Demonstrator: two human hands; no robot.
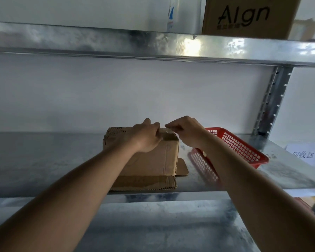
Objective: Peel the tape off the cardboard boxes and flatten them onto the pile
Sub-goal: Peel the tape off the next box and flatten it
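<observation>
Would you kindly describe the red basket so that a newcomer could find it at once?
Start at the metal shelf where both hands work on a cardboard box. Just right of that box, behind the right forearm, sits the red basket. It is the only red, mesh-walled plastic thing there.

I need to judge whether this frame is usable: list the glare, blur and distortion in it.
Head view: bright glare on the upper shelf beam; wide-angle lens bows the shelf edges; the scene is dim against the white wall; the printed box above is soft; the left hand and right hand on the cardboard box are sharp enough, the tape barely discernible.
</observation>
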